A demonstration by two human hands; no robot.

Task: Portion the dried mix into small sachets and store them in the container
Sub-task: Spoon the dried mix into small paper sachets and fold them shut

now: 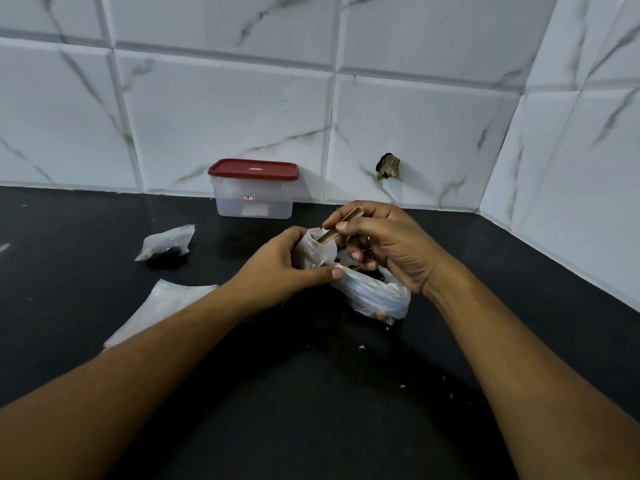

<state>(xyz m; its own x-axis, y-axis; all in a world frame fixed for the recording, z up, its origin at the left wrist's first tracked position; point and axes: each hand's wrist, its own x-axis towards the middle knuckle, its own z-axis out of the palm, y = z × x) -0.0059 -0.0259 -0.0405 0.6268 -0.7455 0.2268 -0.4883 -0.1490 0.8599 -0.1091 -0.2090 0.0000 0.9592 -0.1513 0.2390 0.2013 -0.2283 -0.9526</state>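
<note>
My left hand (287, 268) holds a small sachet (317, 249) upright. The fingers are curled round its far side and the thumb presses on the near side, so its mouth stays open upward. My right hand (384, 244) pinches a flat wooden scoop (341, 225) between the thumb and the first fingers, and the other fingers are curled below. The lower end of the scoop is inside the mouth of the sachet.

Just under my right hand the bag (374, 294) of dried mix lies open on the black counter (311, 393), with dark pieces showing at its mouth. The sachet is right beside it.

Well apart on the left lies a filled sachet (166, 242). Nearer to me, an empty sachet (156, 306) lies flat, partly under my left forearm. The container (254, 202) stands at the back against the tiled wall (415, 116), with its red lid (252, 169) on. A few crumbs (362, 347) lie near my right forearm.
</note>
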